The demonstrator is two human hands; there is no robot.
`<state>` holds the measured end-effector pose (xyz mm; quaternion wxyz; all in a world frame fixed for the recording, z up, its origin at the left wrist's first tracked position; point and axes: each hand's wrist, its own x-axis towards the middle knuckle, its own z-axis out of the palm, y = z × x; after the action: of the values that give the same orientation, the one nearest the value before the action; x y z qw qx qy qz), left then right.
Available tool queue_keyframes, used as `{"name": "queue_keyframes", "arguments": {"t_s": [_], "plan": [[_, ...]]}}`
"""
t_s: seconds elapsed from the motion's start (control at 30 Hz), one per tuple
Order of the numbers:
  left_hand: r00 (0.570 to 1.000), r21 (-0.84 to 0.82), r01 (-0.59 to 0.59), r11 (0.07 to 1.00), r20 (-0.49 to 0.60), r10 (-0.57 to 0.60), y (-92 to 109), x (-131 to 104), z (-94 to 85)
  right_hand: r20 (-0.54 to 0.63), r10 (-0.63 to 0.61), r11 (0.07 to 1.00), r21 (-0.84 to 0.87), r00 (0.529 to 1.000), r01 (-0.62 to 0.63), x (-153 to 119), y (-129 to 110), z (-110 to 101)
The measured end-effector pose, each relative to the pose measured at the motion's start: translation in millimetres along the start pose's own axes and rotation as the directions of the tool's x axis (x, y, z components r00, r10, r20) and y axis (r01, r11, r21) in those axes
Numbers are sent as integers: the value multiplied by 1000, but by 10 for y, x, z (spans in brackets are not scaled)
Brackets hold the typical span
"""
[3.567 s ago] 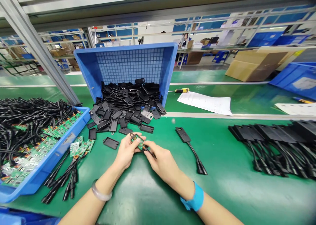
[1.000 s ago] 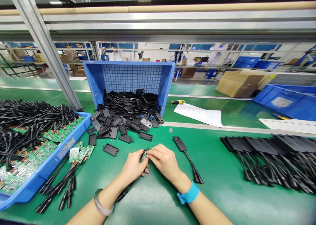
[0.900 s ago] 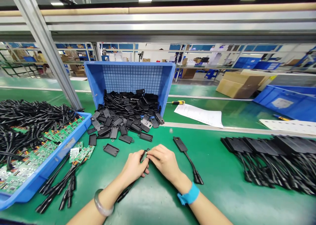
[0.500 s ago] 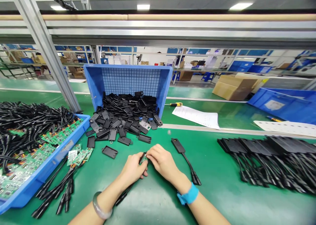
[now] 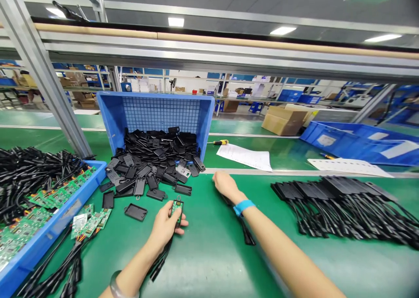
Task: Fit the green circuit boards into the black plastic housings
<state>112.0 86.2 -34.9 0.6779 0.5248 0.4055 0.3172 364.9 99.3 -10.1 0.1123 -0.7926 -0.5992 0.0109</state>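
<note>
Pinning the circuit board (image 5: 177,208), uncovered in its black shell (image 5: 182,211), between thumb and fingers of left hand (image 5: 164,224), with closed cases (image 5: 314,190) rowed at right and right hand (image 5: 225,184) loosely curled (any hold hidden, so cannot tell).

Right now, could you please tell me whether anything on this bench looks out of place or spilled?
The blue crate rests on its side, with black casing pieces spilling from its mouth onto the green bench, perhaps deliberately. One pale grey piece stands out among them. I see no clear damage.
</note>
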Motion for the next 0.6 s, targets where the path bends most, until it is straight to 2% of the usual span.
{"name": "queue_keyframes", "arguments": {"t_s": [0.1,0.23,0.33,0.43,0.6], "plan": [[1000,-92,12,996,5,-12,-27,0,15,19,104,993,-53,994,-103,227,135,35],[1000,-234,14,972,2,-14,-102,32,8,-21,127,992,-26,992,-127,460,35,59],[999,-270,28,962,-12,-32,-146,59,-13,-65,120,992,54,991,-117,624,-119,98],[999,-237,43,971,-12,-47,-141,59,-26,-95,136,981,150,986,-120,724,-242,161],[993,-229,83,970,-62,-99,-21,7,-4,-131,158,928,358,979,-102,663,-370,136]]}}
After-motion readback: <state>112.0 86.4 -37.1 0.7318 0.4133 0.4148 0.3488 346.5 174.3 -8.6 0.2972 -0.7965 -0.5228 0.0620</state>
